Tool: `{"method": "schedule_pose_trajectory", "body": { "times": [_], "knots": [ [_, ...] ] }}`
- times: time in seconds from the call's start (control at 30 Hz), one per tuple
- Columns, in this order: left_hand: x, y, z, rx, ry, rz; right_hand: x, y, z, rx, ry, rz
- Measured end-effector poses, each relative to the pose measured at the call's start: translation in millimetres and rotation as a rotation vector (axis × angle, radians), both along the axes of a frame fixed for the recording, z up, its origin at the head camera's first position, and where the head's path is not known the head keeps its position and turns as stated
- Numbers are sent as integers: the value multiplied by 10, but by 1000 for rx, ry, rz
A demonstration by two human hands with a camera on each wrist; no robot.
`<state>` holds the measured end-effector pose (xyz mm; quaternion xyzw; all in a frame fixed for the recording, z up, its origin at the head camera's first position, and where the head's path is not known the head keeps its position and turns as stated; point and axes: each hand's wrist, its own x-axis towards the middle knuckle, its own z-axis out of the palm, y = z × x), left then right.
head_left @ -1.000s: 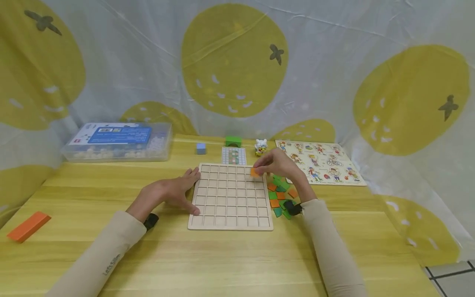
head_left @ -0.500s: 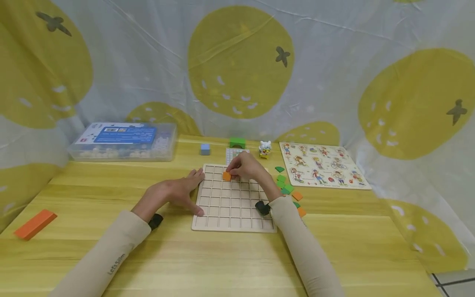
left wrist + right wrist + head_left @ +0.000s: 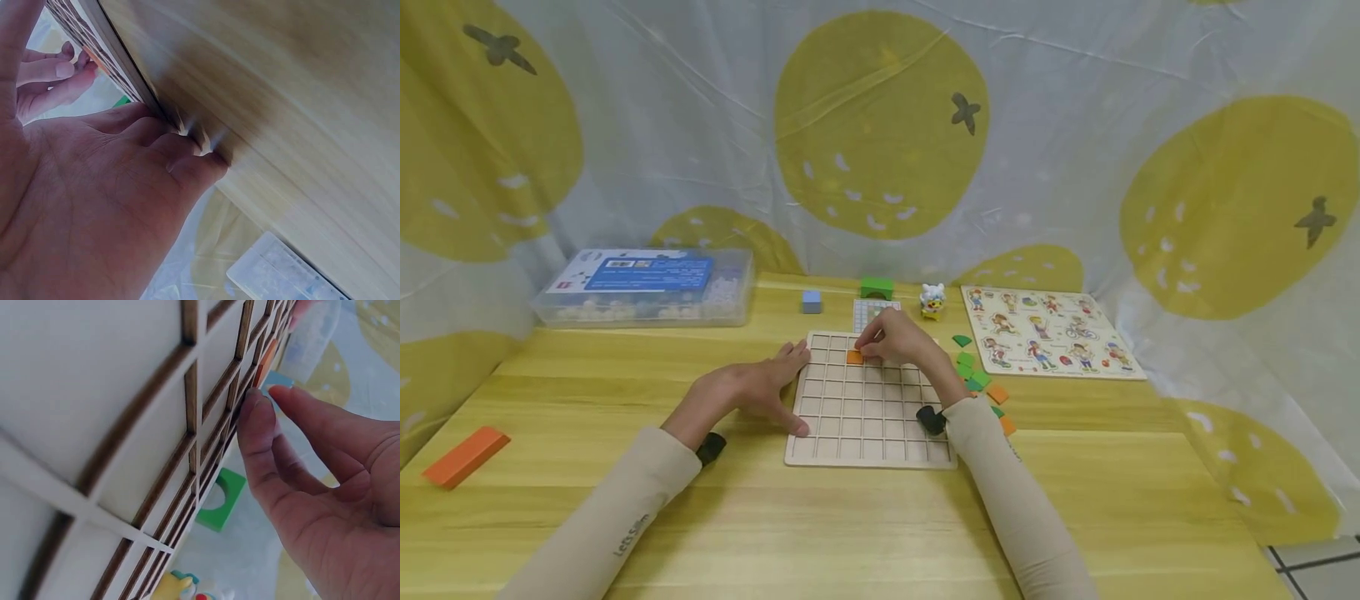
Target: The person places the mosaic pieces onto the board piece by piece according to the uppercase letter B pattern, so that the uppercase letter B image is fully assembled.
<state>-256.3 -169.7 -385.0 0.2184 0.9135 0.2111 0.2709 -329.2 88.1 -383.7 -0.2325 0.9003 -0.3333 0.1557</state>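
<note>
A wooden grid board [image 3: 850,408] lies on the table. My left hand [image 3: 752,392] is spread at its left edge, thumb on the lower-left corner area and fingertips at the upper-left edge; in the left wrist view the left fingers [image 3: 187,156] reach the table beside the board's side. My right hand [image 3: 898,337] is over the board's top rows, its thumb and fingertips at the right edge of an orange square tile [image 3: 854,357]. In the right wrist view that orange tile [image 3: 265,362] sits at the tips of the right hand [image 3: 312,450], partly hidden by them.
Green and orange tiles [image 3: 977,379] lie right of the board. Behind it are a pattern card [image 3: 865,317], a green block [image 3: 876,288], a blue cube [image 3: 811,302] and a toy figure [image 3: 932,302]. A clear box [image 3: 643,287], picture puzzle [image 3: 1052,333] and orange block [image 3: 466,457] lie farther out.
My right hand has carried the orange tile leftward from the board's top right to an upper-row cell, where the tile now lies flatter. My left hand keeps its place.
</note>
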Motion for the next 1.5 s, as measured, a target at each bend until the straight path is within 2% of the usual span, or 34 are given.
{"method": "schedule_pose_trajectory", "body": {
  "times": [0.13, 0.27, 0.37, 0.47, 0.57, 0.73, 0.9, 1.2, 1.5],
  "knots": [
    [-1, 11, 2, 4, -3, 2, -10, 166, 20, -51, 20, 86],
    [-16, 25, 1, 27, -9, 7, 12, 536, 117, -118, 44, 174],
    [-18, 13, -1, 39, -14, 6, 47, 849, 194, -143, 32, 157],
    [-14, -30, -4, 42, -11, -5, 63, 1125, 221, -153, 32, 101],
    [-10, -76, -9, 38, -5, -13, 49, 1353, 169, -147, 51, 61],
    [-13, -97, -15, 38, 0, -22, 10, 1620, 11, -86, 85, 53],
    [-16, -61, -15, 51, -6, -25, -70, 1728, -127, -10, 99, 1],
    [-16, -46, 10, 42, 0, -16, -68, 1662, -113, 73, 75, -117],
    [8, -24, -3, 47, -1, -8, -49, 1653, -131, 124, 56, -110]
  ]
}}
